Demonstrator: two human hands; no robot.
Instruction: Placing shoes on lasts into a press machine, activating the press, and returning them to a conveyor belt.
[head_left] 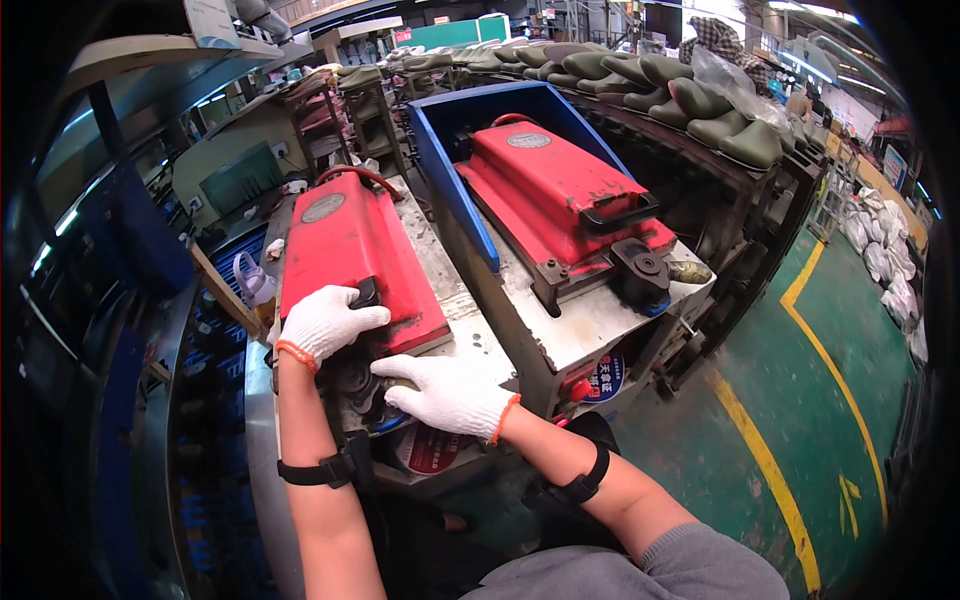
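My left hand (328, 326), in a white knit glove with an orange cuff, is closed over the black handle (369, 293) at the front of the left red machine cover (350, 240). Most of that handle is hidden under the glove. My right hand (448, 393), gloved the same way, reaches in from the right with thumb and fingers apart. Its fingertips are at the dark round latch part (358, 382) below the cover's front edge; whether they press on it I cannot tell. The cover lies down on the pale machine top (470, 335).
To the right stands a second machine with a red cover (555, 175), a blue surround (470, 215) and a black latch (640, 270). Olive-green boots (750, 140) line a rack behind it. White sacks (885, 250) lie beyond the yellow-lined green floor (745, 430). A metal-edged bench (262, 430) is at left.
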